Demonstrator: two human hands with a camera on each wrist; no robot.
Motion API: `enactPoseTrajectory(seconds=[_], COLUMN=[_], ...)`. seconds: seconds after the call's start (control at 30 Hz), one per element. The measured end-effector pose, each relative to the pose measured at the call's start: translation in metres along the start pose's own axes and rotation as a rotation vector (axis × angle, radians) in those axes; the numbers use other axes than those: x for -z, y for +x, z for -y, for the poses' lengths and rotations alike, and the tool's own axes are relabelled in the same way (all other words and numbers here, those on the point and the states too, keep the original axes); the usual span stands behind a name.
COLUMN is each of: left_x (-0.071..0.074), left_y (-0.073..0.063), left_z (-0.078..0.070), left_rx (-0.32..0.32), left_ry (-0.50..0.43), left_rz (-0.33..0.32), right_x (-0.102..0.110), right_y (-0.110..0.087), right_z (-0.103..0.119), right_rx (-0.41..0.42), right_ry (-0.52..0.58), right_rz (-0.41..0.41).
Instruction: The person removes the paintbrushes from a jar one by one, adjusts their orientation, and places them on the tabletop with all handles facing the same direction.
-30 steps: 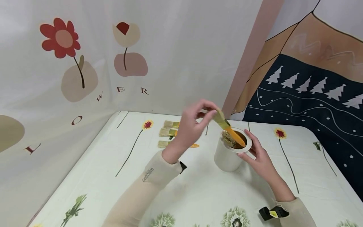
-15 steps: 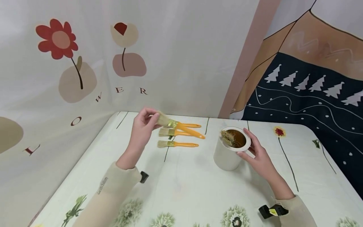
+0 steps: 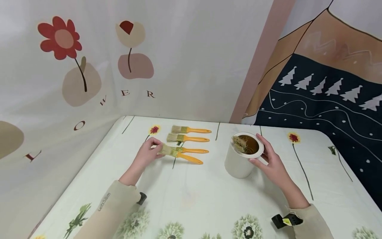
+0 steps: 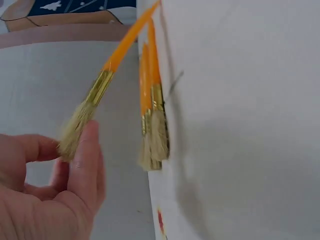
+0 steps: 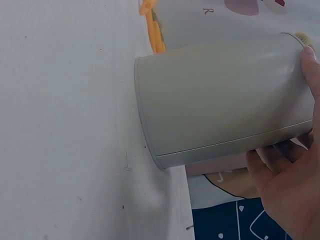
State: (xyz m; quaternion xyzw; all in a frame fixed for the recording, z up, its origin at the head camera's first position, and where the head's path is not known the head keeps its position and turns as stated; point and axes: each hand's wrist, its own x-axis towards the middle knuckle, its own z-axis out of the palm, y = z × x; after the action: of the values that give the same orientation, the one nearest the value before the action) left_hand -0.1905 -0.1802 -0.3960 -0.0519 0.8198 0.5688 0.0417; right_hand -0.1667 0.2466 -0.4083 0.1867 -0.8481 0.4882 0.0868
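My left hand [image 3: 146, 154] pinches a paintbrush [image 3: 190, 159] by the tip of its pale bristles, and the orange handle points right. In the left wrist view the held brush [image 4: 116, 57] slants above the table, thumb and fingers on its bristles. Just behind it, three similar brushes [image 3: 195, 150] lie in a row, handles to the right. Upright on the table stands a white cylindrical pot [image 3: 237, 166]. My right hand [image 3: 273, 162] holds the pot near its rim, fingers behind, thumb in front. Brush bristles [image 3: 239, 144] show inside the pot's mouth; what lies deeper is hidden.
A white cloth with printed flowers covers the table [image 3: 191, 202]. Behind it hangs a pale curtain [image 3: 191, 66] with printed flowers and letters. A dark printed cloth [image 3: 322, 103] with white trees hangs at the right.
My left hand has carried the paintbrush from over the pot leftward, then down toward the front of the laid row. The right hand keeps its hold on the pot.
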Motion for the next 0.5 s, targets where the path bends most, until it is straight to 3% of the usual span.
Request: enactPoseTrajectory(seconds=[0.33,0.5], left_x=[-0.0007,-0.0001], left_y=[0.0055,0.0053], left_z=[0.0108,0.0026], left_rx=[0.119,0.055], left_ry=[0.391,0.595], left_rz=[0.169,0.178], right_x=[0.0,0.001], right_y=[0.0006,0.0003], right_z=[-0.0008,-0.0013], right_rx=[-0.016,-0.012], right_ry=[-0.012,-0.006], right_rz=[0.004,0.004])
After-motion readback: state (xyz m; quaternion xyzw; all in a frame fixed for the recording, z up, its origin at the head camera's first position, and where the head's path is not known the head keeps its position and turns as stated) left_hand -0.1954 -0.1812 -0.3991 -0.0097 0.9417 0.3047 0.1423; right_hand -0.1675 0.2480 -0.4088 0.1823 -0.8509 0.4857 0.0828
